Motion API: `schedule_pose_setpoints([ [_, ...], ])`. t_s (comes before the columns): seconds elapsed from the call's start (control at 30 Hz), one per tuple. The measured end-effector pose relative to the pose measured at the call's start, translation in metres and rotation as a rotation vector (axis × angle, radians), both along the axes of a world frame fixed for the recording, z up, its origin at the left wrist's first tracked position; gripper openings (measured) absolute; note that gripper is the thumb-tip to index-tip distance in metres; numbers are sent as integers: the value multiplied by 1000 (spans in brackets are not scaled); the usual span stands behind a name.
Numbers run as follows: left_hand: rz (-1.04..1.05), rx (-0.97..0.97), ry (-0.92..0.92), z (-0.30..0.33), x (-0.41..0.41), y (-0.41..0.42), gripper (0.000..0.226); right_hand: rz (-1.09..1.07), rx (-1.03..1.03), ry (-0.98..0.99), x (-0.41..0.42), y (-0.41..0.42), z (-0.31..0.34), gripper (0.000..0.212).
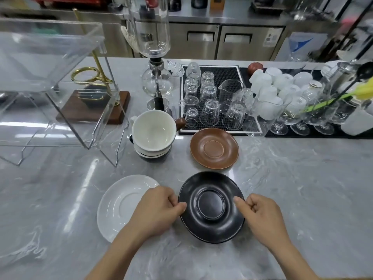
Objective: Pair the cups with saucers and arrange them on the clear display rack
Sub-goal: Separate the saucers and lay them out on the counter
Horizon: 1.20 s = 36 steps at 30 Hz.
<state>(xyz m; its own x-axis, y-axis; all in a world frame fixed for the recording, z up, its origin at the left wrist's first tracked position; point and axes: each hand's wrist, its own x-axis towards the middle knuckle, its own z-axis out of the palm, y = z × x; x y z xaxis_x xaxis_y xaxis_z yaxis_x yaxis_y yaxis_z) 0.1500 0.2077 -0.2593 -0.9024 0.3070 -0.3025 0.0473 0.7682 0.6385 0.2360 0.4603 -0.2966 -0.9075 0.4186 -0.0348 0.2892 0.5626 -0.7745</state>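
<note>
1. Low in the centre of the frame, both hands are on the black saucer [211, 207], which sits on the grey marble counter [302, 188].
2. The left hand [159, 211] pinches the saucer's left rim, thumb on top and fingers curled beneath.
3. The right hand [260, 214] mirrors it on the right rim, thumb tip pressed on the edge, fingers folded in.
4. Just left of it, partly under the left hand, lies the white saucer [119, 205], flat on the counter.
5. Above the black one, at mid-frame, the brown saucer [214, 148] lies apart from it.
6. Left of the brown saucer is the stack of cups [153, 134], a white cup on top, a dark one at the bottom.
7. Upper left: the clear display rack [50, 77], standing on wire legs.
8. Upper right, a black bar mat [250, 129] crowded with upturned glasses [210, 102].
</note>
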Motion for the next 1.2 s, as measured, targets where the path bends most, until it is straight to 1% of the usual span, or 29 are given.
schedule_pose_setpoints([
  [0.3,-85,-90,-11,2,-2,24,29,-21,57,-46,6,16,-3,52],
  [0.57,-111,-110,-64,-4,-6,30,29,-25,107,-73,4,19,-5,51],
  [0.87,-116,-85,-101,-11,-5,35,30,-26,170,-107,0,23,-5,50],
  [1.0,-113,-55,-136,-11,-4,36,29,-30,159,-120,2,24,-7,50],
  [1.2,-114,-38,-138,-10,-3,36,29,-29,151,-141,3,23,-8,49],
])
